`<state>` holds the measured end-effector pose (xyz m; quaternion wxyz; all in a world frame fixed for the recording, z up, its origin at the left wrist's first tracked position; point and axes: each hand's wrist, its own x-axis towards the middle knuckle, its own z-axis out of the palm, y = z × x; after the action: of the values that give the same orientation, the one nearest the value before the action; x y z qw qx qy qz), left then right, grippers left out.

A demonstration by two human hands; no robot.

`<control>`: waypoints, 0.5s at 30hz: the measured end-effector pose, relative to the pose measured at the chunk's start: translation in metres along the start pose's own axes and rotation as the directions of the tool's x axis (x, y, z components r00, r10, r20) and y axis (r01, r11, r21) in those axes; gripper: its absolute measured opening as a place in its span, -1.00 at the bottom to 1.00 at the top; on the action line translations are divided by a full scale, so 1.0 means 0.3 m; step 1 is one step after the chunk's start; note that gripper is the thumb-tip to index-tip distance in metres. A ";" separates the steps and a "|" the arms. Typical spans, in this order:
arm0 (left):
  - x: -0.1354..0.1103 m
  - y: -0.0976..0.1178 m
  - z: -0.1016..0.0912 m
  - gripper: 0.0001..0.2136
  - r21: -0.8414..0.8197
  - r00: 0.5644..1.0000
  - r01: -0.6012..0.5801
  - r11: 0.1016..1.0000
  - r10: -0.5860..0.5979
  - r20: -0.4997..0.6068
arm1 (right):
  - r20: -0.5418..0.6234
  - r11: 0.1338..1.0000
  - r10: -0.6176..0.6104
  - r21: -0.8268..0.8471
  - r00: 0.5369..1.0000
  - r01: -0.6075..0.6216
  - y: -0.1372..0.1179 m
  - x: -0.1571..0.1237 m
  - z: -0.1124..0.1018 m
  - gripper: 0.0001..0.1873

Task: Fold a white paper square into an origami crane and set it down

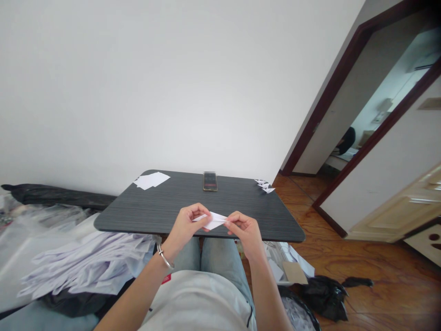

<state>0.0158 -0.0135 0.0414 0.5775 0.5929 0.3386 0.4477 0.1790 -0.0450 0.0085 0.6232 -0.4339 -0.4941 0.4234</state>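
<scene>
My left hand (188, 224) and my right hand (244, 231) pinch a folded white paper strip (212, 220) between them, just above the near edge of the dark grey wood-grain table (193, 207). The strip's ends are partly hidden by my fingers. A metal bangle (165, 256) circles my left wrist. Beyond my hands, a smartphone (210, 182) stands near the far edge, loose white paper sheets (152, 180) lie at the far left corner, and several small folded paper pieces (264, 185) sit at the far right corner.
A large pile of white paper (91, 265) lies on plastic sheeting left of my lap. Black bags (325, 298) and cardboard (295, 273) sit on the wooden floor at right. A wall stands behind the table; a person (346, 141) sits beyond a doorway.
</scene>
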 end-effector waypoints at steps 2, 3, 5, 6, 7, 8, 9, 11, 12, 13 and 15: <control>0.000 0.001 0.000 -0.81 0.006 1.000 0.001 1.000 -0.001 0.005 | -0.003 1.000 -0.015 -0.016 1.000 0.014 -0.002 0.000 -0.001 -0.88; -0.001 0.001 0.000 -0.81 0.008 1.000 0.000 1.000 0.000 0.006 | -0.004 1.000 -0.019 -0.022 1.000 0.019 -0.002 0.001 -0.001 -0.88; -0.001 0.003 0.001 -0.81 0.008 1.000 0.000 1.000 0.000 0.008 | -0.006 0.999 -0.018 -0.029 1.000 0.018 -0.002 0.001 0.000 -0.88; -0.002 0.003 0.001 -0.81 0.006 1.000 -0.001 1.000 0.001 0.008 | -0.007 0.999 -0.016 -0.030 1.000 0.015 -0.002 0.001 0.000 -0.88; -0.002 0.003 0.002 -0.81 0.003 1.000 -0.001 1.000 0.001 0.008 | -0.006 0.999 -0.014 -0.030 1.000 0.014 -0.001 0.001 0.000 -0.87; -0.002 0.002 0.002 -0.82 0.001 1.000 -0.001 1.000 0.001 0.009 | -0.005 1.000 -0.013 -0.029 1.000 0.013 -0.001 0.002 0.001 -0.87; -0.001 0.000 0.001 -0.82 -0.002 1.000 -0.001 1.000 0.001 0.010 | -0.001 1.000 -0.012 -0.025 1.000 0.012 0.000 0.002 0.001 -0.87; 0.000 -0.004 -0.001 -0.82 -0.005 1.000 -0.003 1.000 0.003 0.017 | 0.009 1.000 -0.008 -0.012 1.000 0.008 0.000 0.001 0.001 -0.87; 0.001 -0.006 -0.002 -0.83 -0.006 1.000 -0.005 1.000 0.005 0.022 | 0.015 1.000 -0.006 -0.003 1.000 0.006 0.001 0.001 0.000 -0.87; 0.001 -0.009 -0.004 -0.83 -0.007 1.000 -0.008 1.000 0.008 0.026 | 0.021 1.000 -0.004 0.006 1.000 0.004 0.001 0.001 0.000 -0.87; 0.003 -0.011 -0.007 -0.83 -0.007 0.999 -0.011 1.000 0.012 0.038 | 0.032 1.000 0.001 0.024 0.999 -0.002 0.000 0.000 -0.002 -0.87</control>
<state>0.0147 -0.0115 0.0381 0.5832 0.6013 0.3226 0.4408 0.1796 -0.0450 0.0084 0.6202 -0.4196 -0.4986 0.4367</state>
